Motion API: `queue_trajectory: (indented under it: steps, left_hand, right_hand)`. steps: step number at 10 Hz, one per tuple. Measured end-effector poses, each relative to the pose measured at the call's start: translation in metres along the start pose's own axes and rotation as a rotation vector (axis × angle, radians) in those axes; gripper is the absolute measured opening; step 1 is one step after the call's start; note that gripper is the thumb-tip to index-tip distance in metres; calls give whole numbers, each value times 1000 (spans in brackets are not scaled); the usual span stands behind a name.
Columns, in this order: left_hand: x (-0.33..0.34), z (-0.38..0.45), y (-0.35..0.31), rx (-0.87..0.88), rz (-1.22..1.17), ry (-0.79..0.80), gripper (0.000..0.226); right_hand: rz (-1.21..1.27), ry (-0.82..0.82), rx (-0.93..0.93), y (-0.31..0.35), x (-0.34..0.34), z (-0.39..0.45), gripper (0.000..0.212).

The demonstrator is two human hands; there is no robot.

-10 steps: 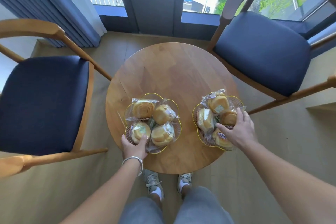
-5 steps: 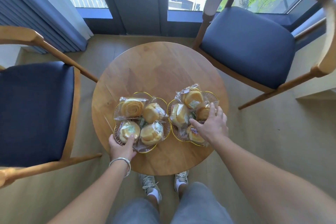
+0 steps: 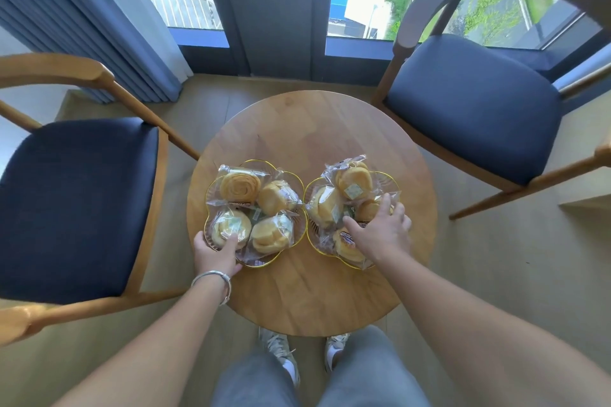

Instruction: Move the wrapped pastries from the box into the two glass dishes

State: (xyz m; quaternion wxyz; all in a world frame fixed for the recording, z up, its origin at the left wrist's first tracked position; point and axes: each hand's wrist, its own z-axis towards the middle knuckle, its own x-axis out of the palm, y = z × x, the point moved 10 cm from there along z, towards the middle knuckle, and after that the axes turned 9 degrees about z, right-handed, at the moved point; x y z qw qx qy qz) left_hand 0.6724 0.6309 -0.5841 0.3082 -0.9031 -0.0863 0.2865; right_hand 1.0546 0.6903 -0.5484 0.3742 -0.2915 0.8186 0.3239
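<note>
Bench (image 3: 307, 129): round, pale wood, bare on its far half; taken here as the landmark.
Left glass dish (image 3: 261, 163): clear, scalloped, gold-rimmed, on the bench's near left part, just beside the other dish.
Right glass dish (image 3: 385, 177): same make, on the bench's near right part; rims look touching or nearly so, cannot tell which.
Wrapped pastries, left (image 3: 238, 188): four golden buns, each in its own clear crinkled wrapper; the far-left one shows a spiral top, the near-left one a pale label.
Wrapped pastries, right (image 3: 353, 184): about four, heaped and overlapping; round, yellow-brown, clear film with small printed labels, one near-edge wrapper bearing dark print.
Left hand (image 3: 214, 253): at the bench's near left edge, grip clamped on the left dish's near rim, thumb lying over the near-left wrapper.
Right hand (image 3: 380, 232): over the right dish, palm down, fingers (image 3: 398, 208) spread across the pastries; whether the grip clamps anything cannot be told.
Bracelet (image 3: 215, 277): silver, on the left wrist.
</note>
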Motion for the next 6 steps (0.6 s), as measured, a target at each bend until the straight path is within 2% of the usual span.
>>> queue_trajectory:
  steps: [2,3,4,5,6]
  left_hand:
    - [-2,5,-5,6,33,43,79]
    - [-7,0,-11,7,116,68,93]
    - [-19,-4,-33,147,434,20,100]
    - [-21,-17,-70,381,666,15,97]
    - [-20,-40,-99,529,876,12,95]
  right_hand:
    - [-9,-8,-1,6,0,2,102]
    - [-60,1,-6,7,-2,-2,101]
    - [-118,-2,-29,13,-11,-9,100]
    - [-161,-10,-82,25,-25,-18,98]
    - [-242,-14,-193,43,-32,-32,95]
